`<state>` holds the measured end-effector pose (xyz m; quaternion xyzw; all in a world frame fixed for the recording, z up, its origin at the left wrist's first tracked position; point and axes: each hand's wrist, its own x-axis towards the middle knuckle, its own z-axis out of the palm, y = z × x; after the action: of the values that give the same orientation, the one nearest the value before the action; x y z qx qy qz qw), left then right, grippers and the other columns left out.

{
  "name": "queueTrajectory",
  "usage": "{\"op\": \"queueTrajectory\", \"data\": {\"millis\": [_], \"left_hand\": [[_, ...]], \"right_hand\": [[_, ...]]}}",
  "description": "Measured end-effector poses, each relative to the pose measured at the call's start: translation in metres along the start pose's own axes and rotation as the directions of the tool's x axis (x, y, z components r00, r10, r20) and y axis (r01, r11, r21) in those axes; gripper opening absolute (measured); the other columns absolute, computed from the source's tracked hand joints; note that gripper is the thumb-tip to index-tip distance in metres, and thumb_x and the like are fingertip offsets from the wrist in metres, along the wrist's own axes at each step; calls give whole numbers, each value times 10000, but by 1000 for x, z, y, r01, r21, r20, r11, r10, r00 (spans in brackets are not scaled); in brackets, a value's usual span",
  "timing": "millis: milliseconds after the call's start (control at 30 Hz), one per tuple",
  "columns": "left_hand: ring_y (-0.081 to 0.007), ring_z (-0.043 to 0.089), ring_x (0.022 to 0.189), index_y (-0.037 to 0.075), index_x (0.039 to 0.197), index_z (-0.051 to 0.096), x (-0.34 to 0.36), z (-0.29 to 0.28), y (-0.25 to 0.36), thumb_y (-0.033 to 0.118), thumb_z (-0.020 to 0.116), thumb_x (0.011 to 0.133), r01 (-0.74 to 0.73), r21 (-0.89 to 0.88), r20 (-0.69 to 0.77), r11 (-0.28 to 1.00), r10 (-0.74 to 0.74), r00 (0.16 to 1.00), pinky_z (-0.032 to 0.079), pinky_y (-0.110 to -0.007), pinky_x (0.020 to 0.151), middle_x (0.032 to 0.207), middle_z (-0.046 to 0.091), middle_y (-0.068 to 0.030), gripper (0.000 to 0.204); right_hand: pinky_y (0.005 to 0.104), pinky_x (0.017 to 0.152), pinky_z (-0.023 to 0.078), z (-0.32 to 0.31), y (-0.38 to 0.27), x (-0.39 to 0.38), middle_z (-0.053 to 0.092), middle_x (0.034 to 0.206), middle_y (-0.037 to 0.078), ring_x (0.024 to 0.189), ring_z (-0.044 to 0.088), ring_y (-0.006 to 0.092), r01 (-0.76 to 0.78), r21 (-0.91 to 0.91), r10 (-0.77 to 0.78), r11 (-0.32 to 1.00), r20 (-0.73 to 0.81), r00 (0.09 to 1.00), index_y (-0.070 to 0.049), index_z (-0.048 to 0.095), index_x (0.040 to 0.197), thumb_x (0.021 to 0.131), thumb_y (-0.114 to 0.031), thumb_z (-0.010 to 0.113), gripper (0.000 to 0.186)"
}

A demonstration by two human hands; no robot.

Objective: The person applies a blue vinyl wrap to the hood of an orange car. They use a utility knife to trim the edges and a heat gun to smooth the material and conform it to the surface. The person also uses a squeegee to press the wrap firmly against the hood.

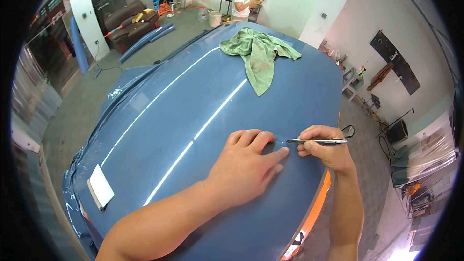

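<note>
My left hand (246,164) lies flat, fingers spread a little, on the glossy blue film-covered car panel (193,106), its fingertips pressing the film near the right edge. My right hand (325,147) grips a thin metal-handled knife (316,141), held almost level with its tip pointing left toward my left fingertips. The two hands nearly touch.
A crumpled green cloth (258,50) lies on the far end of the panel. A white squeegee (101,187) rests near the panel's left front corner. An orange car edge (314,212) shows under the film at right. Another person (244,0) stands at a far table; a brown sofa (128,21) sits at left.
</note>
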<state>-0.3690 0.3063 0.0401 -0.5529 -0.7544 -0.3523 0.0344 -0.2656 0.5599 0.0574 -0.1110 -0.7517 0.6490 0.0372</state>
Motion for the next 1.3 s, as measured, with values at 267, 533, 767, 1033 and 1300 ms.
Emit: {"op": "queueTrajectory", "data": {"millis": [267,533,767,1033,1300], "left_hand": [[-331,543,1252,127,1244,733,1,0,2,293,690,968,-1,11,-6,1000,1,1000,390,-470,1088,1269,602,-135,325],[-326,556,1245,117,1234,730,2,0,3,278,683,969,-3,10,-15,1000,3,1000,391,-467,1091,1256,619,-144,313],[-324,542,1247,146,1222,753,1,3,1,291,696,972,15,10,-23,1000,-14,1000,392,-482,1080,1266,609,-109,295],[-318,565,1236,102,1206,732,0,3,1,253,684,968,-3,3,-54,1000,3,999,399,-463,1075,1233,636,-136,286],[-324,537,1274,137,1215,755,0,4,1,272,681,983,42,-21,-25,999,-42,999,385,-480,1109,1272,625,-107,278]], "right_hand": [[279,805,622,16,5,-15,737,951,92,877,732,141,77,-41,-81,996,-125,989,32,686,1085,952,-29,694,147],[238,686,548,58,5,-32,713,872,60,770,705,99,148,-320,-263,936,-352,898,21,712,1008,896,35,676,118],[222,616,498,72,12,-34,684,804,37,694,639,55,121,-344,-282,931,-470,836,21,715,988,875,16,710,112],[202,546,428,91,9,-41,645,723,-12,621,545,13,68,-416,-307,907,-543,782,30,690,988,911,15,710,81],[193,537,404,100,15,-39,631,728,-20,619,514,2,104,-423,-358,900,-581,731,21,677,953,915,44,705,52]]}}
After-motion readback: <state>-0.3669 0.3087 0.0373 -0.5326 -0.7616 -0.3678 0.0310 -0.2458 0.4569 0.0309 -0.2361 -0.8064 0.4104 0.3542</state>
